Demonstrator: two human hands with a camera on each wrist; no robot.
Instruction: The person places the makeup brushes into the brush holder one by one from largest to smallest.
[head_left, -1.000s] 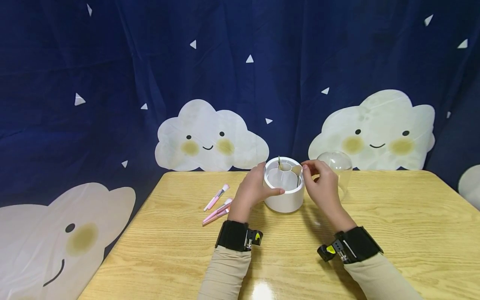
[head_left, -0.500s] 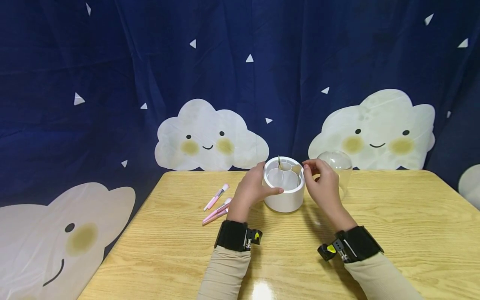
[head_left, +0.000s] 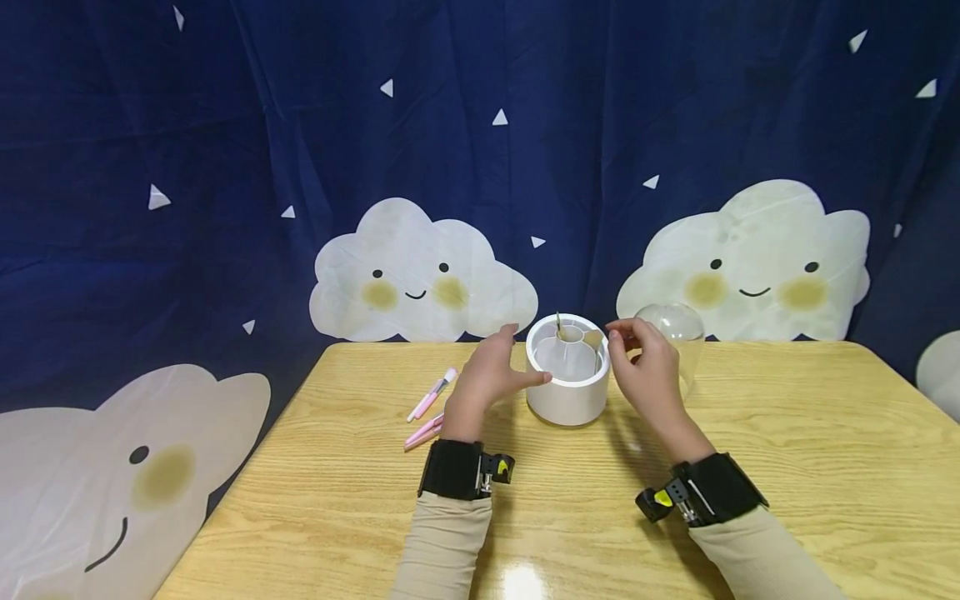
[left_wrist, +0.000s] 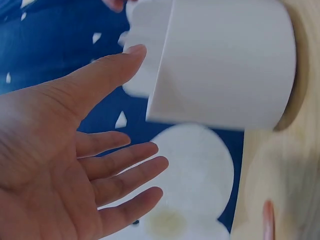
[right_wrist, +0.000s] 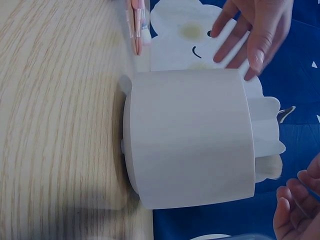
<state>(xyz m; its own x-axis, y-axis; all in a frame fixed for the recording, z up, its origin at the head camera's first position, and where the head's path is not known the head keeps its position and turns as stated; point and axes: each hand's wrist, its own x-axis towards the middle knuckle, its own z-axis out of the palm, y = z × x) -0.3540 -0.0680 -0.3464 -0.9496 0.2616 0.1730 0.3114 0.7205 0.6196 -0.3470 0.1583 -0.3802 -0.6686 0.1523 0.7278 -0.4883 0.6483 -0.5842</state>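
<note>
Container point(head_left: 566, 405), white and divided, stands upright on wooden table point(head_left: 795, 442), brushes point(head_left: 593, 339) inside. Left hand point(head_left: 491, 379) spread open, just beside it; right hand point(head_left: 647, 367) loosely curled, near its opposite side.

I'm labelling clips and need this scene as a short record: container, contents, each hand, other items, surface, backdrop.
Container: round white holder, upright, with compartments
Contents: beige brush head and a thin tip showing
Left hand: fingers spread beside the holder, apart from it
Right hand: fingers loosely curled near the rim, nothing visibly held
Other items: pink brushes lying left of the holder; clear dome behind the right hand
Surface: wooden table
Backdrop: blue curtain with smiling white clouds
</note>
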